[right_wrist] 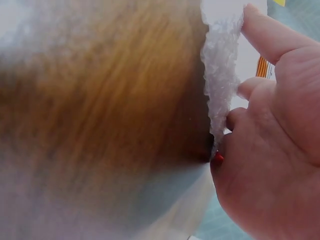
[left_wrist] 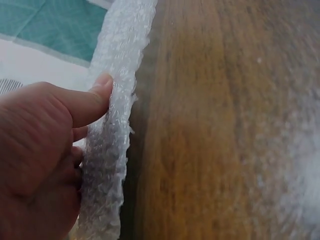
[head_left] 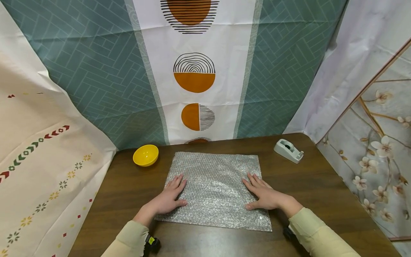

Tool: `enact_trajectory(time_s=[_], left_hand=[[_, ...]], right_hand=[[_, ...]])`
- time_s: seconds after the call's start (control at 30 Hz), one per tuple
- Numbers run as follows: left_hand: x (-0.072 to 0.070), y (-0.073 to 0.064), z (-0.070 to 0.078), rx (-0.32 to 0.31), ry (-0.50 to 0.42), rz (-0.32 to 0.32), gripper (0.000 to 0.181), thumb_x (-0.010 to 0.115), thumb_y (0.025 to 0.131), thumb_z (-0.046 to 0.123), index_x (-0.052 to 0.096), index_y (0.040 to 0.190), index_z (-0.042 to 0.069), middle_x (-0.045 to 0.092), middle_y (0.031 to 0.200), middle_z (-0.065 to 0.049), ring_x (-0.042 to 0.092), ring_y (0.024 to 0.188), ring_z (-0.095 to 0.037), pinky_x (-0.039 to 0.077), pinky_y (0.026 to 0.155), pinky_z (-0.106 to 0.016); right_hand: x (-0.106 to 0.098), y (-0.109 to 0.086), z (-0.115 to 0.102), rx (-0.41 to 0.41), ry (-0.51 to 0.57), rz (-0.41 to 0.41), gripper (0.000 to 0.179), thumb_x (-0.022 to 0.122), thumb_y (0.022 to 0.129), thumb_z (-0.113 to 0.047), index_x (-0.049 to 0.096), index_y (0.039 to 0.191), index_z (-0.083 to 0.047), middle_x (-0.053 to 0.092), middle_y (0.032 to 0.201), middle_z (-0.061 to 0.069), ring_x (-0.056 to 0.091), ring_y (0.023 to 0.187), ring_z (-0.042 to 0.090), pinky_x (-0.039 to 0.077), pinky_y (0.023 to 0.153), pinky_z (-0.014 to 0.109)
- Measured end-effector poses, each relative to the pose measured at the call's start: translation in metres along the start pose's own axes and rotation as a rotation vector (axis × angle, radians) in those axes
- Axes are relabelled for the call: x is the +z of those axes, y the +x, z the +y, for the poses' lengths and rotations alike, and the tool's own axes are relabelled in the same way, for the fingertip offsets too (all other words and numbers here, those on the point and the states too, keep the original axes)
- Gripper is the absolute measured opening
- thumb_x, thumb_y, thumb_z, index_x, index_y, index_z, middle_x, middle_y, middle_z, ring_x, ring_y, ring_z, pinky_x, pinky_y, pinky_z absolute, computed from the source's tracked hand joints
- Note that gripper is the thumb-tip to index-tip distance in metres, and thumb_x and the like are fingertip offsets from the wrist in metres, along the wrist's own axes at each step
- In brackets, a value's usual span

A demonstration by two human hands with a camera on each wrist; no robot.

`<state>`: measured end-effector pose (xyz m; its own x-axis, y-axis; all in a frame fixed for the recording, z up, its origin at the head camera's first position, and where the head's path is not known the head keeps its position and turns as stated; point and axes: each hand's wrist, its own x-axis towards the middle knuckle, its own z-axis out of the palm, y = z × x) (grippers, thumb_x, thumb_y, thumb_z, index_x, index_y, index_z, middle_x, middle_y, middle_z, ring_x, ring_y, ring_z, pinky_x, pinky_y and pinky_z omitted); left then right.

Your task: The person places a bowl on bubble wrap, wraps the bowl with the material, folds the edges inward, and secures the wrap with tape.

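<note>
A sheet of bubble wrap (head_left: pixel 218 185) lies flat on the brown wooden table. My left hand (head_left: pixel 170 196) rests palm down on its left side, fingers spread and pointing away from me. On the right side my right hand (head_left: pixel 263 194) lies on the sheet in the same way, thumb turned inward. In the left wrist view the thumb and fingertips of the left hand (left_wrist: pixel 40 150) touch the top of the bubble wrap (left_wrist: pixel 112 125). The right wrist view has the right hand (right_wrist: pixel 275 115) with its fingertips against the bubble wrap (right_wrist: pixel 222 65).
A yellow bowl (head_left: pixel 146 155) stands at the back left of the table (head_left: pixel 118 200). At the back right is a white tape dispenser (head_left: pixel 288 150). Patterned cloths hang behind and at both sides, with the teal and white cloth (head_left: pixel 205 46) at the back edge.
</note>
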<state>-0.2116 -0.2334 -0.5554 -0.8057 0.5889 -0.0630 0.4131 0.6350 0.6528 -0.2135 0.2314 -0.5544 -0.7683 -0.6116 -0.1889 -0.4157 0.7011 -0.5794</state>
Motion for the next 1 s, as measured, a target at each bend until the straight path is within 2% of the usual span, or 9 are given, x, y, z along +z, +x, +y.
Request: enact_trajectory(time_s=[0.17, 0.3, 0.43, 0.63, 0.9, 1.0], left_hand=[[0.001, 0.001, -0.005, -0.014, 0.010, -0.010, 0.088, 0.063, 0.105, 0.052, 0.026, 0.170, 0.004, 0.003, 0.178, -0.020, -0.004, 0.163, -0.044, -0.001, 0.126, -0.066], [-0.002, 0.000, -0.001, 0.011, -0.009, -0.024, 0.083, 0.062, 0.108, 0.042, 0.024, 0.169, 0.000, 0.001, 0.177, -0.024, -0.007, 0.162, -0.045, -0.006, 0.126, -0.064], [-0.004, -0.001, 0.005, -0.008, 0.016, -0.039, 0.082, 0.062, 0.107, 0.036, 0.024, 0.169, -0.001, 0.001, 0.177, -0.026, -0.007, 0.162, -0.046, -0.005, 0.127, -0.063], [-0.005, 0.000, 0.019, -0.104, 0.112, -0.052, 0.081, 0.064, 0.106, 0.035, 0.025, 0.168, -0.001, 0.006, 0.177, -0.024, 0.000, 0.163, -0.045, 0.005, 0.129, -0.059], [-0.004, 0.000, 0.026, -0.112, 0.141, -0.070, 0.084, 0.064, 0.105, 0.037, 0.025, 0.168, -0.002, 0.007, 0.176, -0.026, 0.002, 0.162, -0.047, 0.009, 0.127, -0.066], [0.001, 0.002, 0.019, -0.113, 0.134, -0.070, 0.087, 0.064, 0.104, 0.041, 0.024, 0.169, -0.001, 0.005, 0.177, -0.025, 0.001, 0.163, -0.046, 0.007, 0.127, -0.066]], right_hand=[[-0.003, 0.004, -0.001, 0.024, -0.036, -0.021, 0.117, 0.071, 0.089, -0.072, 0.017, 0.172, -0.011, -0.007, 0.178, 0.020, -0.006, 0.162, 0.045, 0.004, 0.127, 0.064], [-0.004, 0.008, -0.001, 0.049, -0.032, -0.027, 0.119, 0.074, 0.087, -0.071, 0.018, 0.172, -0.009, -0.004, 0.178, 0.020, -0.003, 0.162, 0.046, 0.007, 0.127, 0.065], [-0.010, 0.011, -0.003, 0.075, -0.019, -0.039, 0.123, 0.081, 0.085, -0.065, 0.016, 0.172, -0.007, -0.005, 0.177, 0.022, -0.003, 0.162, 0.046, 0.009, 0.127, 0.066], [-0.022, 0.016, -0.013, 0.110, 0.018, -0.038, 0.131, 0.093, 0.078, -0.049, 0.012, 0.171, -0.003, -0.004, 0.175, 0.030, -0.005, 0.160, 0.053, 0.007, 0.124, 0.071], [-0.038, 0.023, -0.030, 0.201, 0.019, -0.088, 0.139, 0.101, 0.072, -0.031, 0.009, 0.171, -0.001, -0.012, 0.173, 0.033, -0.012, 0.159, 0.054, 0.002, 0.125, 0.069], [-0.046, 0.028, -0.030, 0.210, 0.012, -0.119, 0.144, 0.102, 0.068, -0.034, 0.007, 0.171, -0.001, -0.015, 0.172, 0.035, -0.015, 0.157, 0.055, 0.000, 0.124, 0.070]])
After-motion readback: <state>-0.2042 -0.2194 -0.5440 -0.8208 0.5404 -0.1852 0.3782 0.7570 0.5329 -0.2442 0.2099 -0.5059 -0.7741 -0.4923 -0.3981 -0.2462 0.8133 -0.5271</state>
